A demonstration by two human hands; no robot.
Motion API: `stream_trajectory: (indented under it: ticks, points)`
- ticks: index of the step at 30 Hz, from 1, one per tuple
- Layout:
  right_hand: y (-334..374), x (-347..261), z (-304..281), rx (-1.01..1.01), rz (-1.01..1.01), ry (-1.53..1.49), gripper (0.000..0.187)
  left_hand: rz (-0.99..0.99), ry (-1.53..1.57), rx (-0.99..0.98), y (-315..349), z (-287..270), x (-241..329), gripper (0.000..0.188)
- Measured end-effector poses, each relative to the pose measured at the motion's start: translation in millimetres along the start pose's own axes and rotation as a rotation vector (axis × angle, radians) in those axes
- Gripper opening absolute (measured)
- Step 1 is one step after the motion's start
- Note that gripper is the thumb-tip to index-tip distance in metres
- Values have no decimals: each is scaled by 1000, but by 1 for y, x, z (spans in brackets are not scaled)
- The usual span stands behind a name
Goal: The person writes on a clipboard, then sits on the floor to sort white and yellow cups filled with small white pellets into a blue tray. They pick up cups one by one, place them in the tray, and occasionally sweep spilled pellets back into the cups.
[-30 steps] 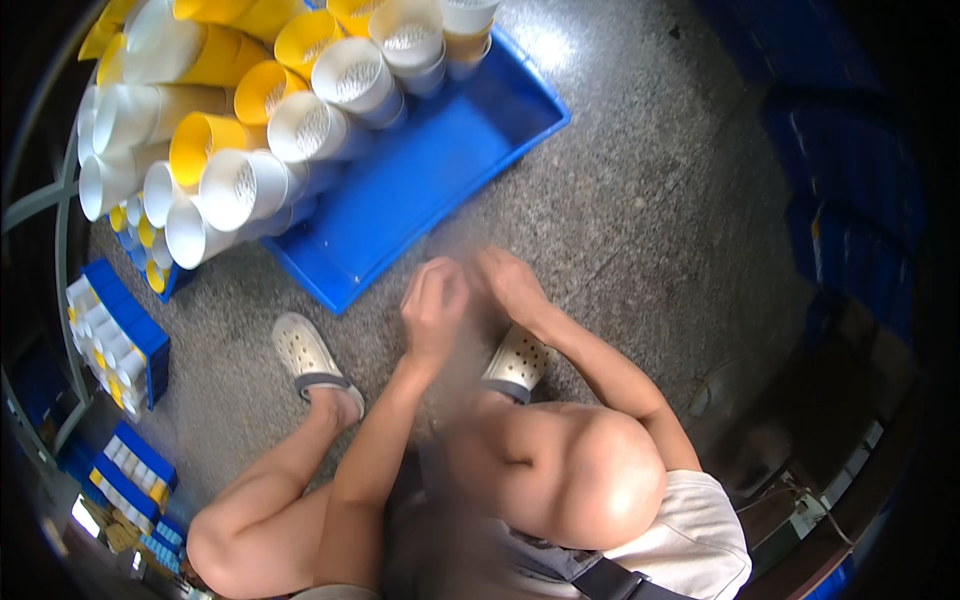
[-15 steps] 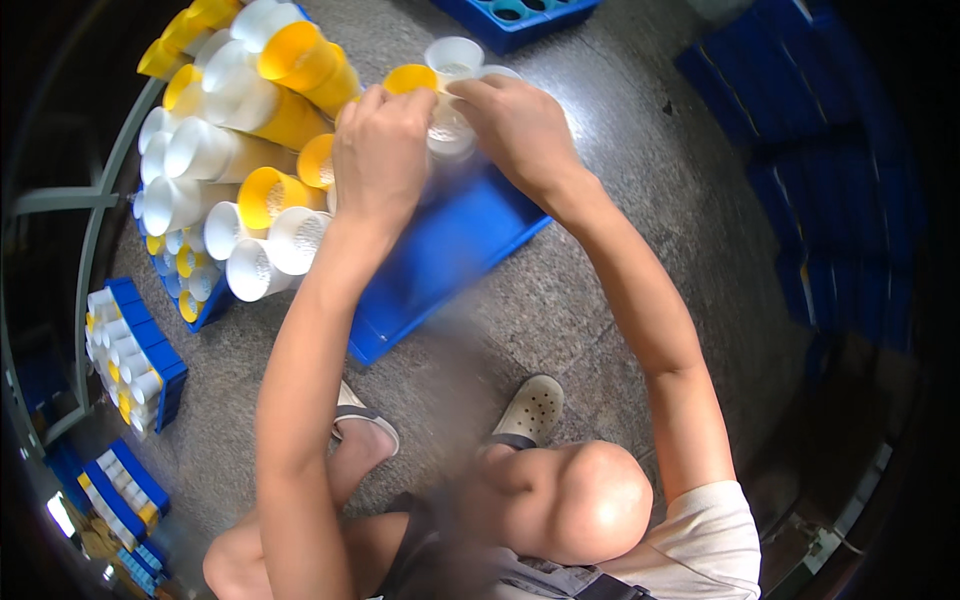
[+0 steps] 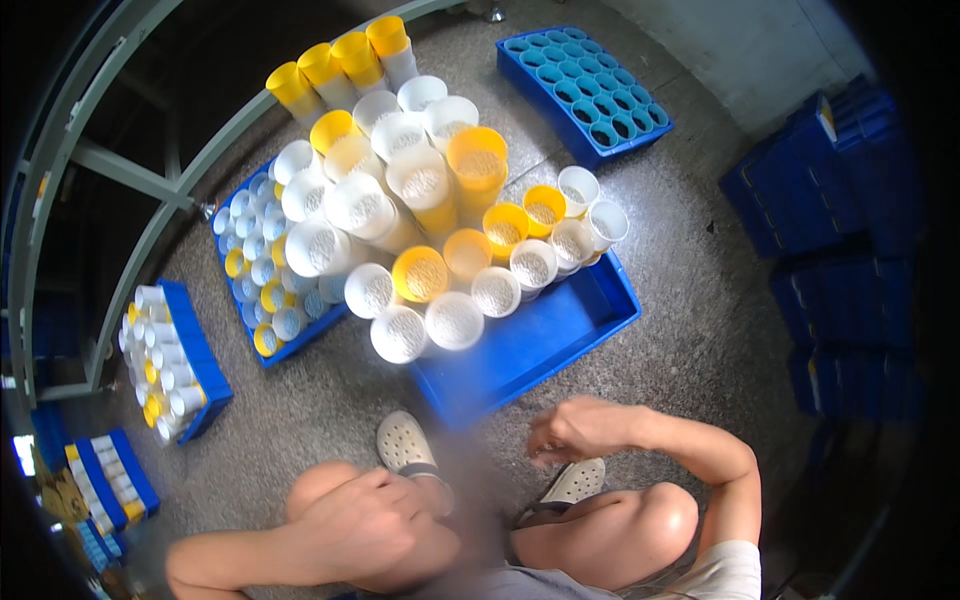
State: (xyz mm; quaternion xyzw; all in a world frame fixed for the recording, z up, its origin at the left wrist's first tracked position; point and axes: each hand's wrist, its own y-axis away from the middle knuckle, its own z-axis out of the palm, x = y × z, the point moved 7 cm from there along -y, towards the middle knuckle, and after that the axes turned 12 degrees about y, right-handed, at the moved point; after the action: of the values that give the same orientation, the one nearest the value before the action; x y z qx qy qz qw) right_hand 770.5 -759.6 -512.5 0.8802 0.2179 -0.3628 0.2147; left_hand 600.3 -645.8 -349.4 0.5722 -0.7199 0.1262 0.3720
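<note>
My left hand [image 3: 368,524] is drawn back over my left knee, its fingers curled in and nothing visible in them. My right hand [image 3: 585,428] hovers above the floor by my right shoe, fingers loosely bent and a little apart, tips slightly blurred. Ahead of both hands stands a blue tray [image 3: 525,345]. White cups [image 3: 455,322] and yellow cups [image 3: 421,273] stand in rows along its far side; many show small white grains inside. Taller stacks of white and yellow cups [image 3: 360,205] rise behind them. Neither hand touches a cup or the tray.
A blue crate of light-blue cups [image 3: 592,85] lies at the far right. Another blue crate of cups [image 3: 262,240] sits behind the stacks. More crates of cups [image 3: 165,360] line the left. Blue crates [image 3: 830,290] are piled at right. A metal frame [image 3: 140,170] stands far left.
Both hands have left the cups and come back toward my knees, the left to the lower left, the right downward. My view has shifted, showing more of the stacks and far crate.
</note>
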Motion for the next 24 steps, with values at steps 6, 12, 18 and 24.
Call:
stream_trajectory:
  ticks: [6,12,18,24]
  points:
    - [22,25,101,-664,308,-422,30,161,-39,52,2,-10,-34,10]
    - [-6,-26,24,-536,317,-444,39,67,300,308,15,-35,-85,13]
    - [-67,-43,-115,-81,304,-334,15,6,399,927,40,-93,-124,12]
    - [-107,-13,-300,765,279,488,29,-453,309,1340,63,-160,-202,32]
